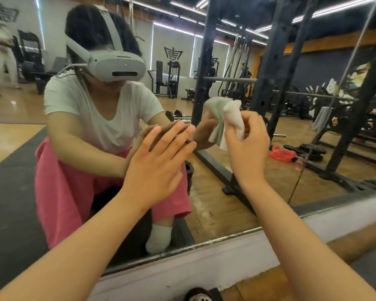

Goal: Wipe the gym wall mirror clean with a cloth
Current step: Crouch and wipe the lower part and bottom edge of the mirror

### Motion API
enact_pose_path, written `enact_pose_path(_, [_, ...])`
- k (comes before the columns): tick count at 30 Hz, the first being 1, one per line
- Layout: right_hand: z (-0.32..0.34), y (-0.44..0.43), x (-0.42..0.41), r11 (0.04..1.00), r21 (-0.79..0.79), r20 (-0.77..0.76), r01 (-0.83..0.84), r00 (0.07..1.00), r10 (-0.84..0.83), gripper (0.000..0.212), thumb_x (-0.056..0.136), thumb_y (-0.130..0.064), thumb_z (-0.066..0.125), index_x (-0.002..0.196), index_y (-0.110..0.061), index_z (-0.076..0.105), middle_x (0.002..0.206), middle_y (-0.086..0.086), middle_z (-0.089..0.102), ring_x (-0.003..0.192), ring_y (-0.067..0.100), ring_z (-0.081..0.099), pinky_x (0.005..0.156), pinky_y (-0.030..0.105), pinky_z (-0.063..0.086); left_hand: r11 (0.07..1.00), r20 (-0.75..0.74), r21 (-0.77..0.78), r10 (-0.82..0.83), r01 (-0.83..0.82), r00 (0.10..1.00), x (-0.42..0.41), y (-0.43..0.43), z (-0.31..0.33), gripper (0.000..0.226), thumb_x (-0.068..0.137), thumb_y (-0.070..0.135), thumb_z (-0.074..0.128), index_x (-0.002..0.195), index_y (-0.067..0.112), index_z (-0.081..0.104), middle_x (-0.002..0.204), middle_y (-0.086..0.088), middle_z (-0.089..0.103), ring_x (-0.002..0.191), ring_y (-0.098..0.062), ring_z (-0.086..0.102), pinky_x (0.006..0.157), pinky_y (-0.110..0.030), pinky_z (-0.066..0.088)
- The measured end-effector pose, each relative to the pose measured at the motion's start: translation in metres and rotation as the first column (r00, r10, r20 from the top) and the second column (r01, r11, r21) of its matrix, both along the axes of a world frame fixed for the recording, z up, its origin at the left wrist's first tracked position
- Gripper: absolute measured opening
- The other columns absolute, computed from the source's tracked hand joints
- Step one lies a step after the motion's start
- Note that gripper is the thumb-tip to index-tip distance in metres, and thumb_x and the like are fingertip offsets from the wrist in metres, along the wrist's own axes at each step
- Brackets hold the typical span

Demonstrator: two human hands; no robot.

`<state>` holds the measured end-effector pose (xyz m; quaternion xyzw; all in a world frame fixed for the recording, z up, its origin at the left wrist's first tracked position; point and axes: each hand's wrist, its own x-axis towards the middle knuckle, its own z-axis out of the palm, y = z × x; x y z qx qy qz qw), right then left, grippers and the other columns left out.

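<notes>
Glass mirror [237, 192] reflects gym racks [271, 61]; left fingers [172, 135] straight, touching it; right fingers [251, 124] pinch cloth [232, 118].

Headset [117, 66]: pale grey, boxy visor, dark slot across front, wide grey straps over crown and side
Cable [71, 67]: thin, pale, looping off headset's side
T-shirt [100, 114]: white, V-neck, short sleeves
Trousers [59, 192]: pink, loose
Sock [159, 237]: white

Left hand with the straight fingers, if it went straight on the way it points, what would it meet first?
The large wall mirror: fingertips of the left hand look almost on its glass already, though depth is unclear.
</notes>
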<state>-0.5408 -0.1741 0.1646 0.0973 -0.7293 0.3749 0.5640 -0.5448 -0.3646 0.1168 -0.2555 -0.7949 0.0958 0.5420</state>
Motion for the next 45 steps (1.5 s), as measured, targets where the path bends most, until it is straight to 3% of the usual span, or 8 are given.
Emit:
enact_pose_path(7, [-0.061, 0.016, -0.007, 0.892, 0.451, -0.004, 0.028, 1.0, -0.029, 0.025, 0.081, -0.004, 0.063, 0.106, -0.003, 0.062, 0.101, 0.011, 0.059, 0.095, 0.019, 0.048, 0.081, 0.015, 0.033, 0.995, -0.038, -0.067, -0.074, 0.071, 0.997, -0.005, -0.015, 0.006, 0.058, 0.087, 0.023, 0.053, 0.144, 0.015, 0.044, 0.161, -0.004, 0.028, 0.15, -0.021, 0.023, 0.119, -0.044, 0.015])
enact_pose_path(12, [-0.113, 0.03, -0.008, 0.738, 0.674, 0.042, -0.039, 0.999, 0.015, 0.021, 0.085, -0.009, 0.057, 0.105, -0.006, 0.06, 0.099, 0.013, 0.06, 0.09, 0.027, 0.053, 0.074, 0.037, 0.047, 0.997, -0.059, -0.042, -0.072, 0.07, 0.996, -0.004, -0.011, 0.002, 0.057, 0.087, 0.018, 0.051, 0.143, 0.012, 0.048, 0.161, -0.006, 0.029, 0.149, -0.023, 0.024, 0.12, -0.048, 0.018])
enact_pose_path(24, [-0.068, 0.004, -0.003, 0.919, 0.395, -0.009, -0.003, 1.0, 0.007, 0.03, 0.081, 0.009, 0.063, 0.109, -0.001, 0.061, 0.103, 0.014, 0.057, 0.097, 0.018, 0.046, 0.082, 0.013, 0.033, 0.996, -0.039, 0.042, -0.076, 0.078, 0.996, -0.002, 0.0, -0.006, 0.059, 0.08, 0.01, 0.056, 0.139, 0.007, 0.052, 0.159, -0.01, 0.032, 0.149, -0.028, 0.025, 0.12, -0.055, 0.017])
enact_pose_path(30, [-0.127, 0.013, -0.002, 0.827, 0.56, 0.037, -0.046, 0.999, 0.03, 0.034, 0.082, 0.0, 0.059, 0.116, -0.006, 0.056, 0.109, 0.014, 0.056, 0.101, 0.026, 0.05, 0.083, 0.033, 0.048, 0.995, -0.018, 0.041, -0.089, 0.09, 0.996, 0.0, -0.001, -0.006, 0.058, 0.083, 0.009, 0.051, 0.141, 0.007, 0.05, 0.16, -0.009, 0.03, 0.149, -0.028, 0.024, 0.12, -0.055, 0.016])
enact_pose_path(33, [-0.147, 0.021, -0.002, 0.798, 0.598, 0.071, -0.078, 0.997, 0.045, 0.034, 0.081, -0.005, 0.056, 0.114, -0.012, 0.051, 0.109, 0.006, 0.05, 0.098, 0.024, 0.051, 0.075, 0.032, 0.051, 0.996, -0.008, 0.028, -0.081, 0.081, 0.997, 0.0, -0.002, -0.005, 0.06, 0.083, 0.01, 0.051, 0.143, 0.008, 0.047, 0.16, -0.01, 0.029, 0.15, -0.028, 0.022, 0.12, -0.055, 0.015])
enact_pose_path(38, [-0.188, 0.036, -0.003, 0.702, 0.701, 0.162, -0.126, 0.987, 0.015, 0.054, 0.066, 0.005, 0.076, 0.111, -0.012, 0.051, 0.102, 0.008, 0.057, 0.092, 0.023, 0.051, 0.068, 0.033, 0.054, 0.996, -0.011, 0.027, -0.079, 0.079, 0.997, 0.0, -0.002, -0.006, 0.06, 0.083, 0.01, 0.051, 0.143, 0.008, 0.045, 0.16, -0.009, 0.029, 0.15, -0.028, 0.022, 0.12, -0.055, 0.014])
enact_pose_path(42, [-0.214, 0.044, 0.002, 0.653, 0.744, 0.22, -0.14, 0.975, -0.041, 0.039, 0.067, 0.0, 0.059, 0.104, -0.014, 0.054, 0.092, 0.004, 0.059, 0.083, 0.02, 0.05, 0.062, 0.028, 0.048, 0.997, -0.005, 0.024, -0.077, 0.077, 0.997, -0.001, -0.002, -0.006, 0.059, 0.085, 0.011, 0.049, 0.144, 0.009, 0.044, 0.161, -0.009, 0.028, 0.151, -0.027, 0.02, 0.12, -0.056, 0.014])
enact_pose_path(45, [-0.233, 0.052, 0.007, 0.571, 0.788, 0.328, -0.229, 0.942, -0.075, 0.042, 0.056, 0.003, 0.067, 0.092, -0.015, 0.056, 0.083, 0.0, 0.054, 0.074, 0.017, 0.047, 0.053, 0.026, 0.043, 0.997, -0.008, 0.02, -0.074, 0.074, 0.997, -0.001, -0.002, -0.006, 0.058, 0.087, 0.013, 0.046, 0.145, 0.009, 0.043, 0.161, -0.009, 0.027, 0.151, -0.027, 0.02, 0.121, -0.055, 0.013])
